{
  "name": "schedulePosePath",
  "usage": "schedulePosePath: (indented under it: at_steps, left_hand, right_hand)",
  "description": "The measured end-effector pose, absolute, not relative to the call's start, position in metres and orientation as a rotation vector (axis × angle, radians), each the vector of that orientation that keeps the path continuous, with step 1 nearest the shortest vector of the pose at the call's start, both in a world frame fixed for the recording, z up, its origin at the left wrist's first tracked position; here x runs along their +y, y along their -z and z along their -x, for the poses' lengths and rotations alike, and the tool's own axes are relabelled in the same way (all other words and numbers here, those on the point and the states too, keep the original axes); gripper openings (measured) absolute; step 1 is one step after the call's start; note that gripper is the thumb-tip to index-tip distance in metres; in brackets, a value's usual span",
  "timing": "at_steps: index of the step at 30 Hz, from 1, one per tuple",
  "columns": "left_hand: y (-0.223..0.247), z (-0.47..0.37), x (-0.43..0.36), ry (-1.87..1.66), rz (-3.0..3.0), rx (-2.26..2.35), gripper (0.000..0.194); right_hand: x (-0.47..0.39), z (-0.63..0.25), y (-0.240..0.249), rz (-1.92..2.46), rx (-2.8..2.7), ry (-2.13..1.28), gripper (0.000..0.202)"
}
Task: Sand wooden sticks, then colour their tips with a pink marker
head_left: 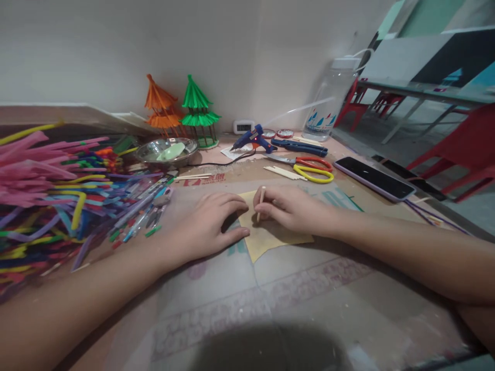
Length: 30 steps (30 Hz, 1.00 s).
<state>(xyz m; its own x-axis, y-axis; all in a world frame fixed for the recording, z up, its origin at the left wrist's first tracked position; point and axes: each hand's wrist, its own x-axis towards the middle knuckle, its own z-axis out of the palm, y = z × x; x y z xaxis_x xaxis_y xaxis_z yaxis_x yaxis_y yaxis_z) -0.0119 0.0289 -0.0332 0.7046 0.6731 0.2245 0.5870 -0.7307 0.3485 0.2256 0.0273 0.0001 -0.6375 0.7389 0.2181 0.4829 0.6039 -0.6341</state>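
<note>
My right hand (284, 207) grips a thin pale wooden stick (262, 195) between thumb and fingers, much like a pencil. The stick stands almost upright, its lower end over a yellow sheet (260, 247) with an uneven edge; I cannot tell whether it touches. At the sheet's left edge rests my left hand (214, 221), thumb and fingers apart and nothing held. Part of the sheet is hidden under my right hand and wrist. Beyond my hands lie several pale sticks (284, 173) and orange-and-yellow-handled scissors (315, 170).
A blue glue gun (250, 138) with a small red light stands behind, its cord running left. Pipe cleaners (38, 180) crowd the left side, near a metal bowl (149, 154). Orange (160, 100) and green (196, 100) pagoda models, a bottle (328, 98) and a phone (375, 178) stand around.
</note>
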Motion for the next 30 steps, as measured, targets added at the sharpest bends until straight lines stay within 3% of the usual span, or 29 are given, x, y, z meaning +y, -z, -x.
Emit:
schedulePosePath:
  at_steps: [13,25,30]
  left_hand:
    - [0.031,0.007,0.023,-0.433,-2.659,1.035,0.048]
    - [0.036,0.008,0.023,-0.509,-2.688,0.992,0.037]
    - [0.035,0.008,0.023,-0.508,-2.672,1.009,0.044]
  right_hand:
    - [0.029,-0.217,0.009,0.833,-2.563,-0.467,0.017]
    - [0.022,-0.213,0.010,0.768,-2.544,-0.620,0.021]
    - [0.024,-0.212,0.010,0.825,-2.543,-0.567,0.018]
